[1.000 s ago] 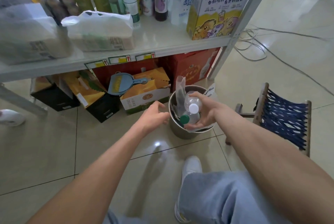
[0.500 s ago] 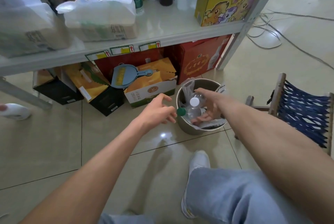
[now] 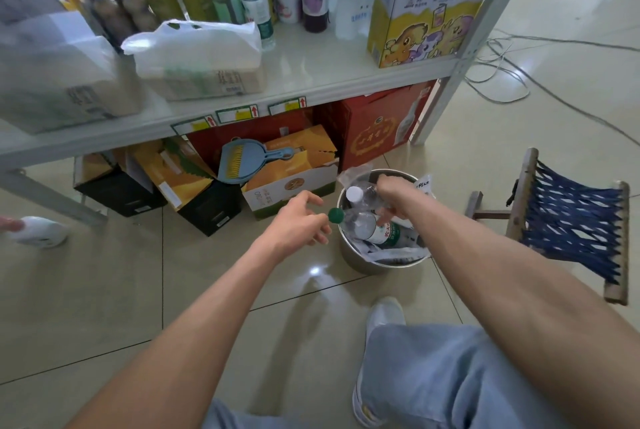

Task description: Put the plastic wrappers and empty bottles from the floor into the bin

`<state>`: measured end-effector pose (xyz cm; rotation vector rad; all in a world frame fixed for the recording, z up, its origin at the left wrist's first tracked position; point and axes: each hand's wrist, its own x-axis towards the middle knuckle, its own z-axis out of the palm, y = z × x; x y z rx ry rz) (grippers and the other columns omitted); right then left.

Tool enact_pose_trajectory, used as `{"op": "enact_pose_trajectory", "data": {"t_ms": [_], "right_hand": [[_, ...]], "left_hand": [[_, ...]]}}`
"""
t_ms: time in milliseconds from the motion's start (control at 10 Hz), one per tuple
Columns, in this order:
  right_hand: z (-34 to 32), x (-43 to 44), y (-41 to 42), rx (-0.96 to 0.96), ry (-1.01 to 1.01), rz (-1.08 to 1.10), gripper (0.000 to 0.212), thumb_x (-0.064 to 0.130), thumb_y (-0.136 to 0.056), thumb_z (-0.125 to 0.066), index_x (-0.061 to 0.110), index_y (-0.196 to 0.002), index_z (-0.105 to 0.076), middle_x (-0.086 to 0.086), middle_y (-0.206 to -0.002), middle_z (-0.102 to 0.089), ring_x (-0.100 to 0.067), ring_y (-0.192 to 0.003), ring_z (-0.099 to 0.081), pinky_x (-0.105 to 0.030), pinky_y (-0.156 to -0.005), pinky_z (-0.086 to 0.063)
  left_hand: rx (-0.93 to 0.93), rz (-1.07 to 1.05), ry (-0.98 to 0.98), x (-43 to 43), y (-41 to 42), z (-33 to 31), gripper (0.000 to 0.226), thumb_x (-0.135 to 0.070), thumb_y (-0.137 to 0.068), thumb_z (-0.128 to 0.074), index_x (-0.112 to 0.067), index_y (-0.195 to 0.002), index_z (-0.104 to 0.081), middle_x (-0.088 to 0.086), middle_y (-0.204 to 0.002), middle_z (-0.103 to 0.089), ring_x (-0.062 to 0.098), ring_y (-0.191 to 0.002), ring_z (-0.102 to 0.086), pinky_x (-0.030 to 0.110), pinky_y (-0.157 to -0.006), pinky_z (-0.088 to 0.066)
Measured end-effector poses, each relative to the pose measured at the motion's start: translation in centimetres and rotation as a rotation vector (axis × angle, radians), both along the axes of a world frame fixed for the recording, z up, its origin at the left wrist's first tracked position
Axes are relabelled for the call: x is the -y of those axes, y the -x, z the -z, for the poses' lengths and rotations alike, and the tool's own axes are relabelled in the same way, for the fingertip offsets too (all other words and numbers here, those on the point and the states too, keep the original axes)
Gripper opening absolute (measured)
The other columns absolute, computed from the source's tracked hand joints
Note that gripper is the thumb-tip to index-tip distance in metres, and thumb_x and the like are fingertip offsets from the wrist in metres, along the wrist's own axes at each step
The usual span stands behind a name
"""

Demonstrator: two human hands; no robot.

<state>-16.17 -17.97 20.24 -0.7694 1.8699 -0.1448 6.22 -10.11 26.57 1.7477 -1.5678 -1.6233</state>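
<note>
A round metal bin stands on the tiled floor in front of the shelf. Two clear empty bottles lie in its mouth: a green-capped bottle with a green label, its cap poking over the left rim, and a white-capped bottle behind it. My right hand reaches down into the bin, with its fingers closed around these bottles. Just left of the rim, my left hand hovers with fingers apart, close to the green cap, holding nothing. Clear plastic wrappers stick up from the bin's far edge.
A metal shelf full of bottles and boxes stands behind the bin, with cartons and a blue dustpan beneath it. A folding stool with blue webbing sits to the right and cables trail beyond. My shoe is near the bin.
My right hand has lowered the two bottles from above the bin down into it. My left hand has stayed beside the left rim with its fingers spread.
</note>
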Motion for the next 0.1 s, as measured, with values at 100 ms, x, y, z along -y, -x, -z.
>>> {"op": "enact_pose_trajectory", "data": {"t_ms": [100], "right_hand": [[-2.21, -0.98, -0.11, -0.140, 0.154, -0.156, 0.021, 0.013, -0.104, -0.037, 0.007, -0.105, -0.057, -0.016, -0.104, -0.066, -0.024, -0.074, -0.064, -0.025, -0.062, -0.057]], "left_hand": [[0.047, -0.010, 0.021, -0.54, -0.26, -0.57, 0.032, -0.014, -0.096, -0.058, -0.019, -0.127, -0.050, 0.006, -0.093, -0.075, 0.021, -0.084, -0.075, 0.036, -0.078, -0.062]]}}
